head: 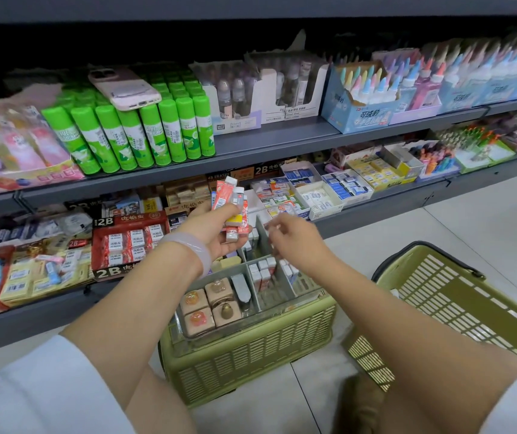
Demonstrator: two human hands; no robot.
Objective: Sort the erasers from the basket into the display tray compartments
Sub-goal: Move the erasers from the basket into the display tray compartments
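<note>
My left hand (219,228) grips a fanned bunch of wrapped erasers (232,202), red, white and yellow, held above the clear display tray (282,303). The tray rests on an overturned green basket (251,355). Its compartments hold boxed erasers (263,272) at the back and pink and brown figure erasers (210,303) at the front left. My right hand (294,238) hovers over the tray's back compartments, blurred, its fingers curled loosely; I cannot tell whether they pinch anything.
A second green basket (457,305) stands on the floor to the right. Shelves ahead carry eraser boxes (129,239), green glue sticks (132,133) with a pink phone (124,89) lying on them, and glue bottles (373,86).
</note>
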